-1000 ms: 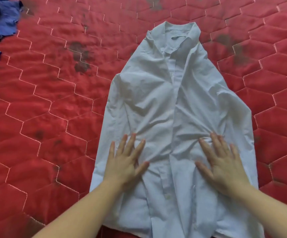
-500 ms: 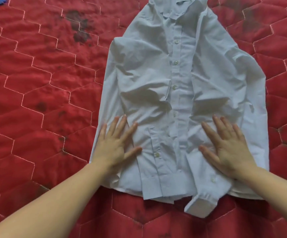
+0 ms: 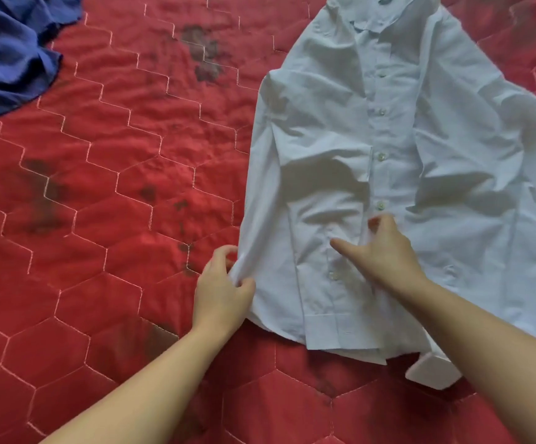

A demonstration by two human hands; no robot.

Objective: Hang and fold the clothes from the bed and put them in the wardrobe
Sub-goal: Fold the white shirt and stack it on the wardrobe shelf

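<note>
Now your left hand [image 3: 221, 290] pinches the left edge of the white shirt [image 3: 420, 174] at about seven o'clock in the view, thumb and fingers curled round a fold of the cloth. Your right hand [image 3: 385, 251] lies on the button placket near the shirt's lower middle, at about five o'clock, index finger pointing toward nine o'clock and the other fingers gathering fabric just below a button. The shirt lies front-up on the red quilted bedspread [image 3: 116, 193], collar toward twelve o'clock, sleeves folded in, one cuff [image 3: 433, 373] sticking out past the hem at five o'clock. A blue garment [image 3: 7, 56] sits crumpled at ten o'clock, well apart from the shirt.
</note>
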